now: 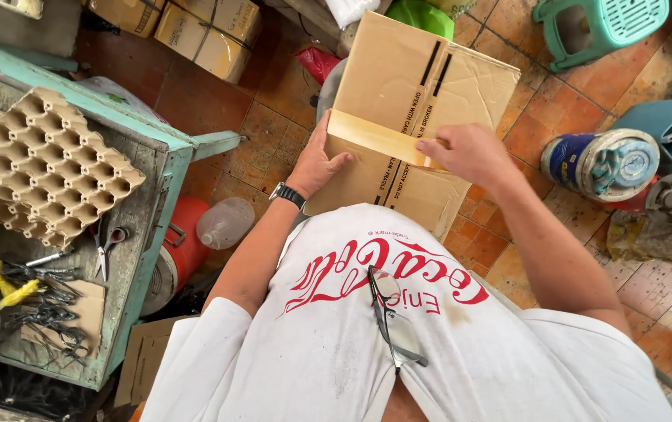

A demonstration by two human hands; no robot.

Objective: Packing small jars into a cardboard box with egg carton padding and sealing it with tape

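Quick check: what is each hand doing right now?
Left hand: open, flat against the side of the cardboard box.
Right hand: fingers pressing the tan tape strip onto the box; no closed grip visible.

A cardboard box (414,94) sits at upper centre of the frame, the left hand (316,164) on its left edge and the right hand (465,152) on its tape strip (375,137). A table (172,156) fills the left side, bearing an egg tray (39,168) with scissors (105,246) below it. A tape roll (601,164) lies right of the box, a stool (597,27) at upper right.
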